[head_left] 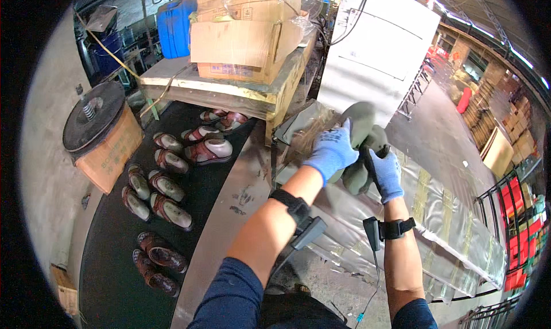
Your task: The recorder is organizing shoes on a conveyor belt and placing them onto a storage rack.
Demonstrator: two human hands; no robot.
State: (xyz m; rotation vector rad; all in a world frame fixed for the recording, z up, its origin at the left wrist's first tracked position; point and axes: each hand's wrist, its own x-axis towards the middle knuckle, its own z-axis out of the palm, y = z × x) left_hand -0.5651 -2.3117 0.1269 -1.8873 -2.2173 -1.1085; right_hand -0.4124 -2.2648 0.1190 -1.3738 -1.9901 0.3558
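Note:
In front of me, several grey-green foot-shaped pieces that look like shoe lasts (361,117) are bunched between my gloved hands. My left hand (333,149), in a blue glove, is closed around the left side of the bunch. On the right side my right hand (388,171) grips it, with a dark-coated thumb showing. The fingers behind the pieces are hidden, so which piece each hand holds is partly unclear. To the left, brown shoes with pale lasts inside (170,210) stand in rows on a black conveyor belt (109,260). A dark brown pair (162,253) sits nearest me.
Cardboard boxes (229,42) and a blue container (174,27) rest on a wooden-edged table over the belt. A black reel (94,115) tops a carton at left. Beyond my hands stands a white cabinet (381,36); a plastic-wrapped rack (442,208) lies to the right.

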